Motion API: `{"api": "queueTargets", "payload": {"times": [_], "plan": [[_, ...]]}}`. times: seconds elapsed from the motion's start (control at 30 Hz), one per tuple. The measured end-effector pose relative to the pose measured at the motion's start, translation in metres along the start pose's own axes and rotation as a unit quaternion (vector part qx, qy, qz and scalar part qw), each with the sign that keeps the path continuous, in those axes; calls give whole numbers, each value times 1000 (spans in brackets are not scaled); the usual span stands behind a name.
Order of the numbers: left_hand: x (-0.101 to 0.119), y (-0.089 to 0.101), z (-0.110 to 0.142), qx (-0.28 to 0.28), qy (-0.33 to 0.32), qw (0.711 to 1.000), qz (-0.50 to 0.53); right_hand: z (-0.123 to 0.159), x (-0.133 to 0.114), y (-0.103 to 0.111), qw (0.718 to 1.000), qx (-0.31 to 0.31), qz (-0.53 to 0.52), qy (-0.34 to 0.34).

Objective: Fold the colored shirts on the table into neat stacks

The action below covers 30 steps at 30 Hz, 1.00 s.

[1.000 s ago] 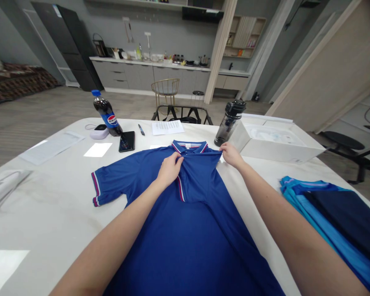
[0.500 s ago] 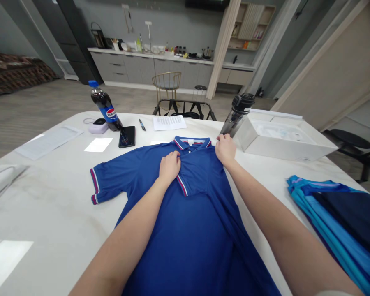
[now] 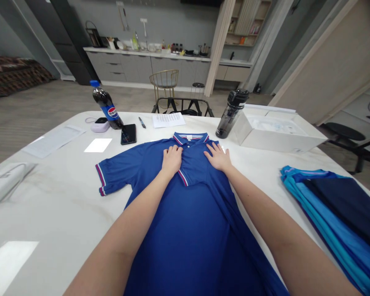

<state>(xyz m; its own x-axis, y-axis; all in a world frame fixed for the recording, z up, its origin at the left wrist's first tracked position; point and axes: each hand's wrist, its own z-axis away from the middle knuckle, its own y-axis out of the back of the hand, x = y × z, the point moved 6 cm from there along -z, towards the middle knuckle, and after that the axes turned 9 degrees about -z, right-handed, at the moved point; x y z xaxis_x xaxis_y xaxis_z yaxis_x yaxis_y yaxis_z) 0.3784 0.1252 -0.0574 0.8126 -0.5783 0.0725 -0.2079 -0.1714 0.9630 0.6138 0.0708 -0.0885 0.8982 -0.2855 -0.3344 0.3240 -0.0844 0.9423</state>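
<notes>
Head cam shot, looking down at a white table (image 3: 49, 213) with a royal blue polo shirt (image 3: 185, 230) laid out flat on it, collar pointing away from the person and body running down toward them off the bottom of the frame. The collar (image 3: 189, 137) has red and white tipping, and the short sleeve on the left side ends in a matching striped cuff (image 3: 100, 179)

Neither hand is gripping anything. The left hand (image 3: 172, 161) is pressed flat on the chest just beside the button placket, and the right hand (image 3: 217, 158) lies flat with its fingers (image 3: 209, 153) spread wide, up near the shoulder below the collar. No fabric is pinched in either one

Past the collar there's a Pepsi bottle (image 3: 106, 105) standing next to a black phone (image 3: 128, 134), plus a pen (image 3: 142, 122) and a sheet of printed paper (image 3: 168, 119). To the right, a clear bottle with a black lid (image 3: 232, 114) stands beside an open white box (image 3: 277, 137), and a stack of blue and navy clothes (image 3: 327, 209) sits at the right edge of the table. More papers (image 3: 54, 141) lie on the left, and a kitchen counter (image 3: 148, 65) runs along the back wall
</notes>
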Motion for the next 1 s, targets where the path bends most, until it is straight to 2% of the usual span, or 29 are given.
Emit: {"api": "queueTargets", "payload": {"times": [0.13,0.2,0.27,0.33,0.4,0.53,0.67,0.87,0.93,1.0], "plan": [[29,20,22,12,-89,995,48,2,-2,1,1000,4,-2,5],[46,19,38,-26,-117,990,74,3,-3,2,1000,12,-9,8],[58,9,52,-86,-104,987,84,5,-4,6,999,46,-23,11],[63,0,61,-110,-82,988,76,8,-3,13,995,90,-47,8],[65,-4,65,-93,-77,991,59,12,-1,17,990,115,-81,0],[63,-5,64,-72,-78,994,40,34,2,20,985,113,-134,3],[64,-4,64,-79,-80,993,30,90,0,23,986,84,-133,52],[66,-1,66,-91,-77,993,18,214,-13,24,986,-23,-68,152],[70,4,67,-97,-74,993,0,243,-14,18,987,-54,-41,149],[80,13,69,-84,-103,991,-26,261,-13,13,990,-64,-24,127]]}}
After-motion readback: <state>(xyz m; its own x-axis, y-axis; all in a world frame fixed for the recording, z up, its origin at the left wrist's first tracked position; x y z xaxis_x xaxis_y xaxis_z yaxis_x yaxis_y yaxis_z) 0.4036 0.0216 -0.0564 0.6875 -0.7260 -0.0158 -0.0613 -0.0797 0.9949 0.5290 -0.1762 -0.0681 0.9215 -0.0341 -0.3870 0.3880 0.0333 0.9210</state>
